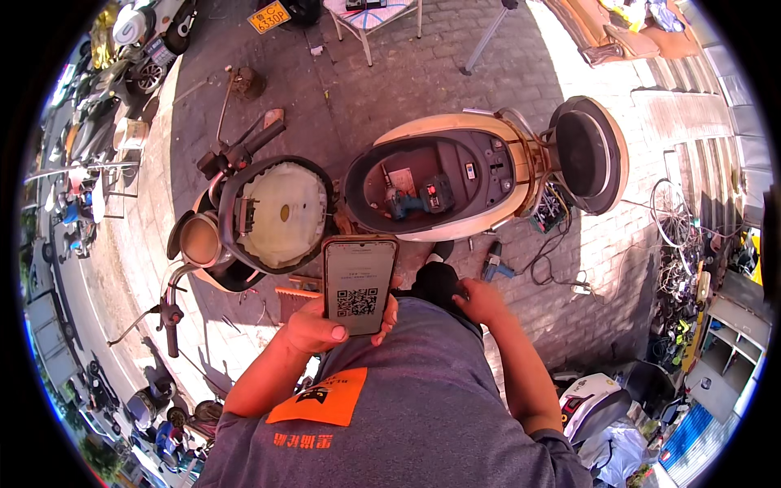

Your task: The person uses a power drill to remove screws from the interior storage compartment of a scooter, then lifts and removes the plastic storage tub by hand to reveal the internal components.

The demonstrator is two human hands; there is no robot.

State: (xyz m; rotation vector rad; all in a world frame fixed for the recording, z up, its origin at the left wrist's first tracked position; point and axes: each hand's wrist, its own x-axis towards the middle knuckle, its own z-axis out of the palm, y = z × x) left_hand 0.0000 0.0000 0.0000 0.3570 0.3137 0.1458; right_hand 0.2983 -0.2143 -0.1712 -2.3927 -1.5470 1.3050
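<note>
A smartphone [360,285] is upright in my left hand [319,327], which wraps round its lower half; the lit screen shows a square code. My right hand [482,302] lies on my dark trouser leg [438,286], fingers resting on the cloth and holding nothing I can see. In front of me stands a cream scooter [423,124] with its seat tipped up, the pale underside [285,213] showing. A teal and black cordless drill [415,200] lies in the scooter's storage well [366,203].
Beside the scooter, a second power tool [494,262] and an open box of small tools [549,213] with a cable lie on the paving. A small white table [370,18] stands beyond. Wires and bicycle parts [671,215] crowd the right; parked scooters [122,81] line the left.
</note>
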